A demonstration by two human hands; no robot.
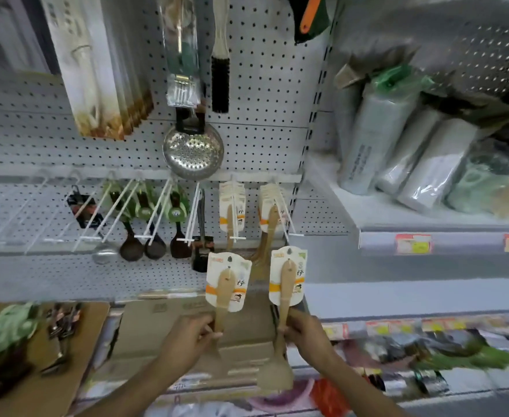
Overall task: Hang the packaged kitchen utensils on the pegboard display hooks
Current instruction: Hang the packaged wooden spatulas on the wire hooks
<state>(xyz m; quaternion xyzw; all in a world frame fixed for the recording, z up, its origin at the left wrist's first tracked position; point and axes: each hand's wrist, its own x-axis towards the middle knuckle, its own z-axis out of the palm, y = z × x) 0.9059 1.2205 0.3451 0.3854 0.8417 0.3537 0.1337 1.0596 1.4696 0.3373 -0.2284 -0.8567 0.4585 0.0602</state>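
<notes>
Wooden carded spatulas sit pinched by their handles, one in the left hand (191, 337), one in the right hand (302, 329), below the white pegboard hooks (237, 224), awaiting lifting and threading.

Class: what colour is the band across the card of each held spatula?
Orange, on white cards; clearest in the head view.

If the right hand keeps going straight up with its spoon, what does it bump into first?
Probably the hook holding matching wooden spoons, straight above the right hand and its carded spoon; depth is unclear.
</notes>
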